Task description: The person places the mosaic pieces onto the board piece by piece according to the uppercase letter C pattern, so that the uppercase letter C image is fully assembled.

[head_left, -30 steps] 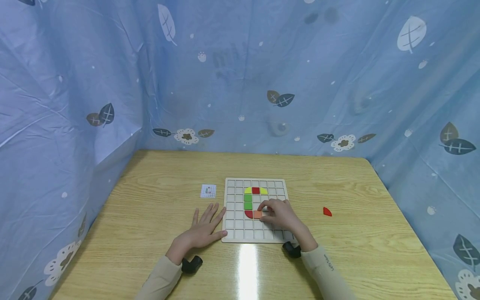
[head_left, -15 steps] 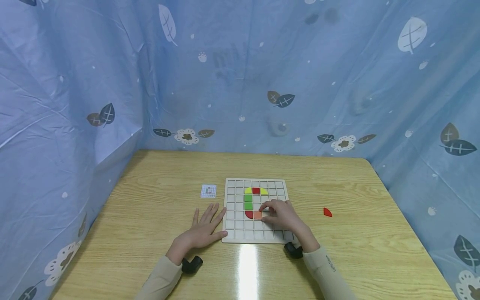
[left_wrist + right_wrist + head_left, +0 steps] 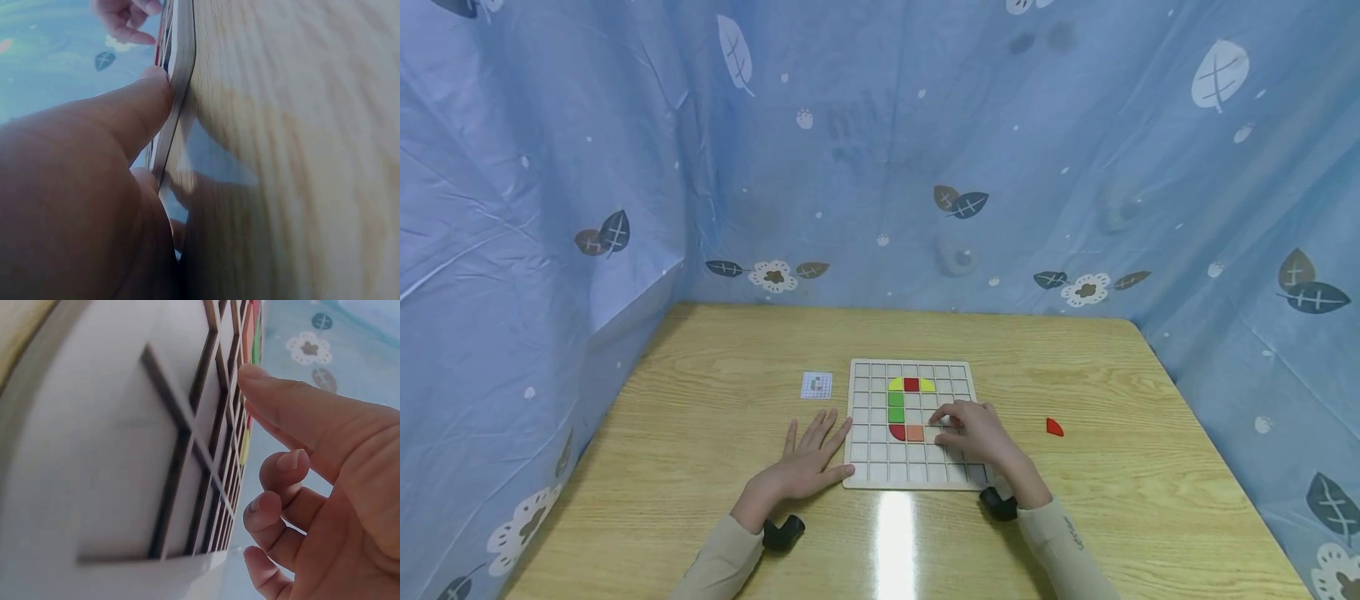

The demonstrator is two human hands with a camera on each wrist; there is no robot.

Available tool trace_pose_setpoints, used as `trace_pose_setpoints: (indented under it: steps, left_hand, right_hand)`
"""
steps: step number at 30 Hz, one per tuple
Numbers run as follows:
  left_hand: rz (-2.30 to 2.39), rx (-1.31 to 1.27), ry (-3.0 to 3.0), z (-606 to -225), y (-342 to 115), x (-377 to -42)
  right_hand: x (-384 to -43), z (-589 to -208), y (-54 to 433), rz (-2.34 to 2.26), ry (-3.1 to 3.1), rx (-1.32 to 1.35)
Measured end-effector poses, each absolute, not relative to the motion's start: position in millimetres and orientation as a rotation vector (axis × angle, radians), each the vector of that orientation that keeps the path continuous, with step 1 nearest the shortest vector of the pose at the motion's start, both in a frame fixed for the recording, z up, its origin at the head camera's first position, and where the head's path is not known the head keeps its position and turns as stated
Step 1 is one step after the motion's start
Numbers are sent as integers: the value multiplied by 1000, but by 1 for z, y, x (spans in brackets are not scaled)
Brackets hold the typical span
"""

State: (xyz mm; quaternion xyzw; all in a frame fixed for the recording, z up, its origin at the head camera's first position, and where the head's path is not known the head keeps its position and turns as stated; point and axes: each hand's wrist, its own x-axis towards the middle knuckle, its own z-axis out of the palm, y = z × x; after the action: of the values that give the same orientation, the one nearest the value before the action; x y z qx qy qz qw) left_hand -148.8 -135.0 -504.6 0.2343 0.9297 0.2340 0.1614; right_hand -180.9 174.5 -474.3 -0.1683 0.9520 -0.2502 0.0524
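Observation:
A white gridded board lies on the table with coloured tiles in its cells. An orange square tile sits in a cell beside a dark red quarter-round tile. Above them are two green squares, then a dark red square between two yellow quarter-rounds. My right hand hovers over the board just right of the orange tile, fingers loosely bent, nothing between thumb and fingertips. My left hand rests spread at the board's left edge; its thumb touches the rim.
A small card with a printed grid pattern lies left of the board. One red quarter-round tile lies on the wooden table to the right. A blue patterned curtain hangs behind and at both sides.
My right hand has let go of the orange tile and drawn back slightly to the right. The tile stays in its cell. My left hand has kept its place.

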Motion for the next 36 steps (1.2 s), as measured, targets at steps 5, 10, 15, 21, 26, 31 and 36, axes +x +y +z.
trace_pose_setpoints:
  steps: [5,10,15,21,26,31,36]
  left_hand:
    - [673,673,2659,-505,-135,-149]
    - [688,686,2652,-504,-136,-149]
    - [702,713,2640,-506,-136,-150]
    - [671,693,2639,-503,-134,-150]
    - [644,681,2645,-502,-135,-150]
    - [646,684,2651,-503,-135,-150]
    - [691,698,2641,-504,-136,-149]
  right_hand:
    - [-178,-473,181,-782,2896,-523]
    - [-177,-474,188,-783,2909,-509]
    - [-176,-474,197,-794,2926,-482]
    - [-176,-472,210,-795,2954,-471]
    - [-175,-472,220,-797,2963,-471]
    - [-174,-472,230,-812,2990,-531]
    - [-172,-473,240,-823,2994,-535]
